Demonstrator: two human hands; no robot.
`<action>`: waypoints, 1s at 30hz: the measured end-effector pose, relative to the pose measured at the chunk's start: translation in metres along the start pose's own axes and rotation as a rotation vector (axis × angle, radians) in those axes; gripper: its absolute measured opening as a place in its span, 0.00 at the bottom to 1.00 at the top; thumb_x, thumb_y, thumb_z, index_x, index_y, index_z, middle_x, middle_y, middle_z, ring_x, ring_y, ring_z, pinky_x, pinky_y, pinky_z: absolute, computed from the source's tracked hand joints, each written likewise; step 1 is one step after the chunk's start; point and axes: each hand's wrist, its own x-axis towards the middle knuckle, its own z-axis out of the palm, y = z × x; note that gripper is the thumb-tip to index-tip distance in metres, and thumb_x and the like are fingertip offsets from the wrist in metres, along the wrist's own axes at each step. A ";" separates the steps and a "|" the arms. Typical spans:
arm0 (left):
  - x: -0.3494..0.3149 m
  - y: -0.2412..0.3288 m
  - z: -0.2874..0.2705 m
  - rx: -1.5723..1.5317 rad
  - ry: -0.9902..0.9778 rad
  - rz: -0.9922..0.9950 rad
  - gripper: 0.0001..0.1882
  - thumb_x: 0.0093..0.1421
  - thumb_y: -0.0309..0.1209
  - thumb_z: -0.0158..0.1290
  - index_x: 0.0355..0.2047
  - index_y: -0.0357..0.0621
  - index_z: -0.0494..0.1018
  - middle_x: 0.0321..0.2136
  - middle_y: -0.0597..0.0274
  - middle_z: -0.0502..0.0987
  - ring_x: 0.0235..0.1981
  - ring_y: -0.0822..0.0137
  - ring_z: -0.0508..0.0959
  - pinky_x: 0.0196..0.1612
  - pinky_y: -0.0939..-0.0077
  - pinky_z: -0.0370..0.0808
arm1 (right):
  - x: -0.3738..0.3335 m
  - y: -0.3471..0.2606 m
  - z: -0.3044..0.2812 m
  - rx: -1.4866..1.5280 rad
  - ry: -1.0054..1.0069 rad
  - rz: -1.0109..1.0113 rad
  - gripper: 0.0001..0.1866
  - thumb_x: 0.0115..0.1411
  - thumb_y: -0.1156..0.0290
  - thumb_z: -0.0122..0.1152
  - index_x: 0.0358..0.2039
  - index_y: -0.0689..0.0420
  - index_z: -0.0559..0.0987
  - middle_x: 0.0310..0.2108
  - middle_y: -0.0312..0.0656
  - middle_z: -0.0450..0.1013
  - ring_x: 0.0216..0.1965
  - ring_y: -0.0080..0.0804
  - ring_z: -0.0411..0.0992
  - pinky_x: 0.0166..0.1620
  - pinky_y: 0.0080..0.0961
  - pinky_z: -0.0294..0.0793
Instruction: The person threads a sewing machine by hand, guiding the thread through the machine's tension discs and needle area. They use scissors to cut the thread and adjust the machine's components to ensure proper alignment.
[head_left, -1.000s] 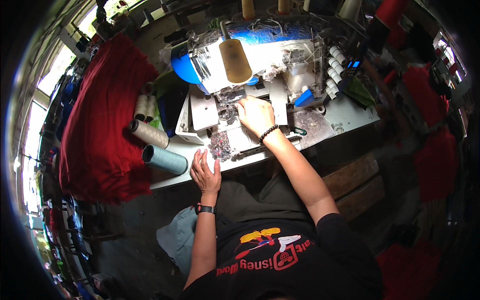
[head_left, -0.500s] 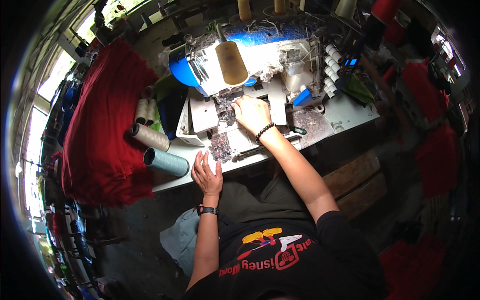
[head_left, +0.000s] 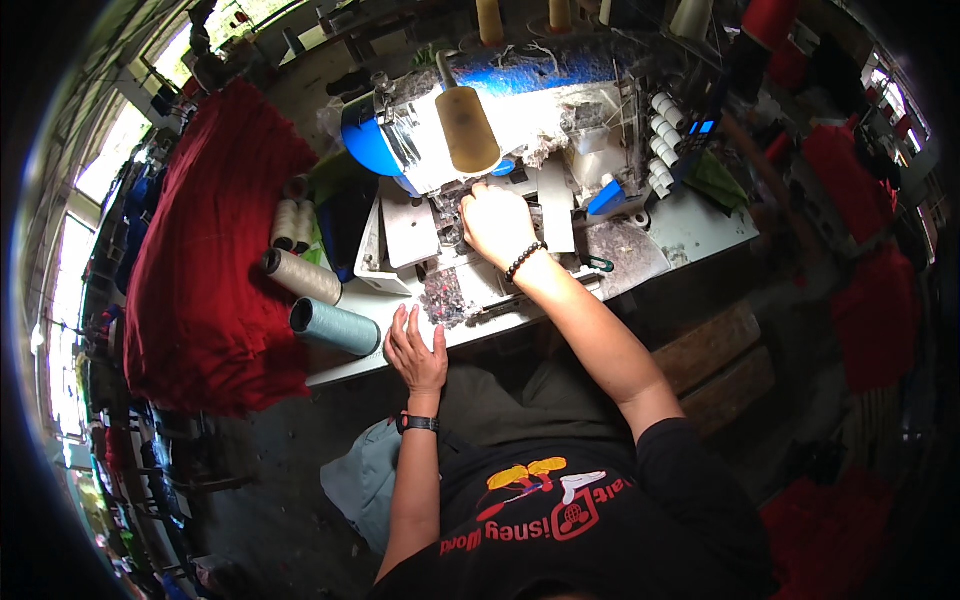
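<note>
head cam: r hand (head_left: 498, 226) now nearer tan cone (head_left: 467, 130) (can't tell if fingers (head_left: 480, 192) clamped); l hand (head_left: 418, 363): fingers apart.

The right hand (head_left: 500, 225) has reached a little farther away from the wearer, into the sewing machine (head_left: 545, 110). Its fingers (head_left: 477, 190), earlier lower and clear of the tan cone-shaped lamp (head_left: 468, 130), now appear just below the rim (their tips are hard to make out). Its beaded bracelet (head_left: 526, 262) has shifted slightly left.
</note>
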 end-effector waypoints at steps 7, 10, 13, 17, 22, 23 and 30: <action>0.001 0.001 -0.002 0.015 0.009 0.010 0.28 0.59 0.42 0.53 0.58 0.47 0.62 0.56 0.54 0.64 0.58 0.57 0.64 0.60 0.59 0.56 | 0.000 0.003 0.007 -0.003 0.006 0.065 0.08 0.56 0.68 0.55 0.24 0.58 0.76 0.26 0.45 0.72 0.26 0.39 0.75 0.30 0.31 0.75; 0.000 0.000 -0.002 -0.007 0.014 0.005 0.28 0.59 0.42 0.53 0.58 0.47 0.62 0.56 0.54 0.64 0.58 0.58 0.64 0.61 0.58 0.56 | -0.007 0.002 -0.009 0.013 0.043 0.207 0.10 0.59 0.65 0.55 0.26 0.56 0.77 0.25 0.44 0.74 0.24 0.38 0.75 0.30 0.30 0.74; 0.000 0.000 -0.002 -0.050 0.022 -0.004 0.28 0.59 0.41 0.53 0.58 0.47 0.62 0.57 0.54 0.63 0.58 0.56 0.63 0.61 0.57 0.55 | -0.021 -0.001 -0.033 0.378 0.254 0.338 0.09 0.57 0.64 0.58 0.27 0.56 0.78 0.22 0.43 0.74 0.22 0.37 0.74 0.28 0.28 0.73; 0.006 0.004 -0.013 -0.266 0.094 -0.096 0.23 0.59 0.36 0.52 0.54 0.43 0.66 0.56 0.51 0.64 0.57 0.52 0.64 0.61 0.56 0.55 | -0.044 -0.018 -0.070 0.718 0.186 0.400 0.09 0.54 0.67 0.63 0.30 0.60 0.78 0.19 0.40 0.74 0.18 0.28 0.70 0.23 0.25 0.68; 0.033 0.045 -0.042 -0.770 -0.038 -0.217 0.13 0.64 0.31 0.47 0.44 0.36 0.73 0.45 0.51 0.73 0.48 0.58 0.73 0.54 0.66 0.66 | -0.091 -0.034 -0.099 0.804 -0.019 0.333 0.07 0.54 0.73 0.64 0.34 0.60 0.82 0.21 0.39 0.76 0.17 0.19 0.68 0.21 0.19 0.65; 0.039 0.055 -0.049 -0.958 -0.110 -0.316 0.13 0.65 0.31 0.46 0.44 0.35 0.73 0.43 0.52 0.75 0.45 0.60 0.74 0.52 0.67 0.68 | -0.097 -0.038 -0.106 0.775 -0.055 0.292 0.06 0.54 0.73 0.64 0.33 0.59 0.82 0.22 0.39 0.76 0.18 0.21 0.69 0.22 0.19 0.66; 0.086 0.076 -0.058 -1.665 -0.426 -0.726 0.31 0.69 0.49 0.34 0.49 0.27 0.67 0.33 0.51 0.78 0.32 0.67 0.79 0.39 0.78 0.74 | -0.131 -0.050 -0.133 0.776 -0.119 0.116 0.03 0.52 0.73 0.66 0.27 0.56 0.80 0.22 0.37 0.73 0.19 0.29 0.72 0.23 0.22 0.69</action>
